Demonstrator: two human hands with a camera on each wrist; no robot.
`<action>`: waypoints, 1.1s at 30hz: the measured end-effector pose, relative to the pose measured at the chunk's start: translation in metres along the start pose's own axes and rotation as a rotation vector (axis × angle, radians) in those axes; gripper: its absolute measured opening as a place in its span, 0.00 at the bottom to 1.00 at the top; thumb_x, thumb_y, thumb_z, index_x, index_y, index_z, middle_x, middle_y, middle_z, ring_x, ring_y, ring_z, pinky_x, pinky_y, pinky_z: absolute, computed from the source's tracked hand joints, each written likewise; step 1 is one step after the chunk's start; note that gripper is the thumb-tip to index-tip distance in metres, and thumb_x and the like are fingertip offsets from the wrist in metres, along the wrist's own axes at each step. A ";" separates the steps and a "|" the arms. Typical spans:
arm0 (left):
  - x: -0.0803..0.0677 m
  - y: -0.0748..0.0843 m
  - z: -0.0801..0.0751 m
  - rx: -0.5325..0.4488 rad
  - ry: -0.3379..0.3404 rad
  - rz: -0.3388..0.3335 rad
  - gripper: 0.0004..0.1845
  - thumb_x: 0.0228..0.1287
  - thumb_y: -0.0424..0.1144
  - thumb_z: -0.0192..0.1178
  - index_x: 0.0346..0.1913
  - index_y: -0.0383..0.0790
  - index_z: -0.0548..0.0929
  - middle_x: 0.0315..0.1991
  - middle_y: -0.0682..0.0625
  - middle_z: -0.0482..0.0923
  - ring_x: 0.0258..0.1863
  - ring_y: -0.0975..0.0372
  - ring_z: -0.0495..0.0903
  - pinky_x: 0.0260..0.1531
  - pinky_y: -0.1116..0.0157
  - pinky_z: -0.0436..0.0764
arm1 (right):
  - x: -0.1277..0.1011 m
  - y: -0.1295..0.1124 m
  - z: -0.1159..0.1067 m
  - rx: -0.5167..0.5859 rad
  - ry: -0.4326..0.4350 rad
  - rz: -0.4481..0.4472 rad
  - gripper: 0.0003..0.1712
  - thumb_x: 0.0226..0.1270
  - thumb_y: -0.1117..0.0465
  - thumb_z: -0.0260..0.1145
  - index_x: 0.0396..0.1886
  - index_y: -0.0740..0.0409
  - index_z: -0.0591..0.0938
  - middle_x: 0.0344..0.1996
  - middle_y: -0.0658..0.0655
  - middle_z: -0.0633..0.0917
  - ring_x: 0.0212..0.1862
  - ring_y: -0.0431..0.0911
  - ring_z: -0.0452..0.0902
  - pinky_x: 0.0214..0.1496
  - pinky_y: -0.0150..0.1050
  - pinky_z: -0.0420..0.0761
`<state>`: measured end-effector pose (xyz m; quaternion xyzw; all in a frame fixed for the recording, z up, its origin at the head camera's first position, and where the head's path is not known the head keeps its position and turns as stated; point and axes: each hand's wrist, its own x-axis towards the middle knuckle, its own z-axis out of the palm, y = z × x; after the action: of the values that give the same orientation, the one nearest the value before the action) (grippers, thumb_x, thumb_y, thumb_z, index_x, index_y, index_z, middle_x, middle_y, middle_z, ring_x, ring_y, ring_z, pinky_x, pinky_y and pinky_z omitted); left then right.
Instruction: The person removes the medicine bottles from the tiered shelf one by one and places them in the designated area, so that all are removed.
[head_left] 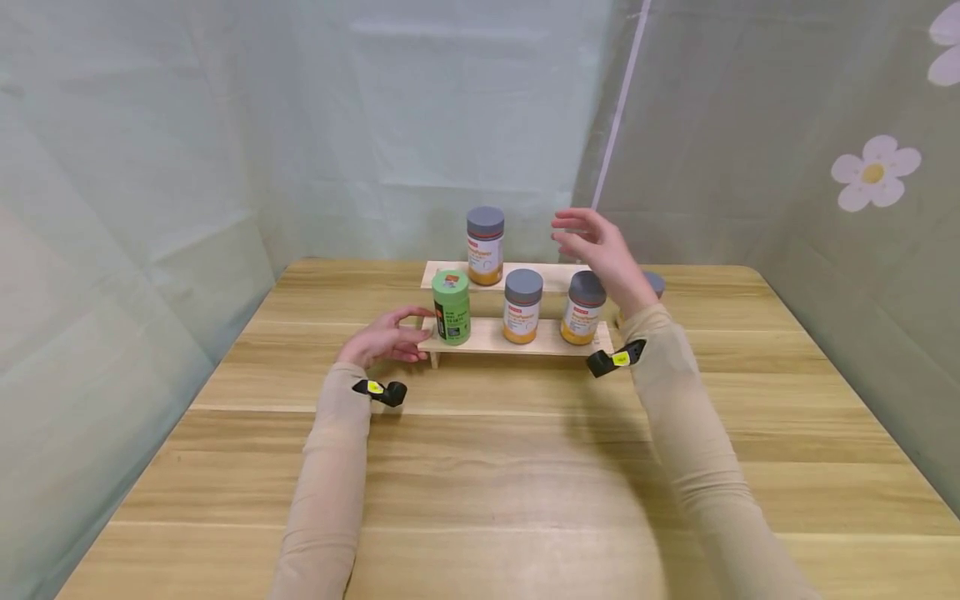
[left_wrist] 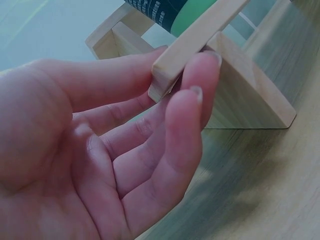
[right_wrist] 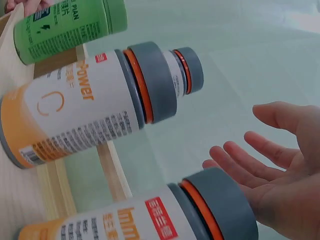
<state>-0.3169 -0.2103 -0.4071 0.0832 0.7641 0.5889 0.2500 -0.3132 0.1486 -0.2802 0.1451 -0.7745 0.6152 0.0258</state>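
My left hand (head_left: 384,337) pinches the left end of the lower board of a two-step wooden rack (left_wrist: 192,42), thumb above and fingers beneath. Right beside it on that board stands a green jar (head_left: 452,308). Two grey-lidded vitamin jars, a middle one (head_left: 522,307) and a right one (head_left: 582,308), share the lower board. A similar jar (head_left: 485,247) stands on the upper board, toward its left. Above the rack's right end my right hand (head_left: 600,250) hangs in the air, fingers loosely bent and holding nothing. In the right wrist view it is beyond the jar lids.
Another grey-lidded jar (head_left: 655,283) is partly hidden behind my right forearm, to the right of the rack. The rack stands toward the far edge of a wooden table (head_left: 480,483). Pale curtains (head_left: 450,108) hang behind and at both sides.
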 end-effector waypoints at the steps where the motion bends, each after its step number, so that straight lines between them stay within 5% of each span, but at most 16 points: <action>1: 0.000 0.000 0.000 0.002 0.002 -0.001 0.31 0.70 0.39 0.57 0.72 0.43 0.59 0.42 0.49 0.79 0.30 0.64 0.85 0.36 0.68 0.84 | 0.001 0.000 0.001 0.014 -0.006 0.002 0.24 0.72 0.59 0.59 0.65 0.56 0.70 0.63 0.60 0.74 0.63 0.51 0.73 0.67 0.46 0.72; 19: -0.001 -0.002 0.000 -0.012 0.008 -0.006 0.30 0.70 0.38 0.57 0.71 0.43 0.59 0.49 0.45 0.75 0.31 0.64 0.85 0.35 0.68 0.84 | 0.011 -0.003 0.029 0.042 -0.079 -0.012 0.25 0.71 0.65 0.58 0.66 0.64 0.68 0.64 0.65 0.73 0.64 0.56 0.71 0.66 0.47 0.74; 33: -0.003 0.000 -0.001 -0.010 0.016 -0.012 0.31 0.70 0.39 0.57 0.72 0.44 0.59 0.46 0.47 0.79 0.30 0.63 0.85 0.36 0.67 0.84 | 0.020 -0.006 0.044 -0.025 -0.117 0.009 0.26 0.70 0.61 0.60 0.66 0.57 0.68 0.64 0.61 0.74 0.64 0.54 0.72 0.65 0.45 0.74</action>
<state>-0.3150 -0.2120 -0.4065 0.0728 0.7636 0.5917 0.2478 -0.3249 0.1013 -0.2805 0.1769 -0.7829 0.5961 -0.0204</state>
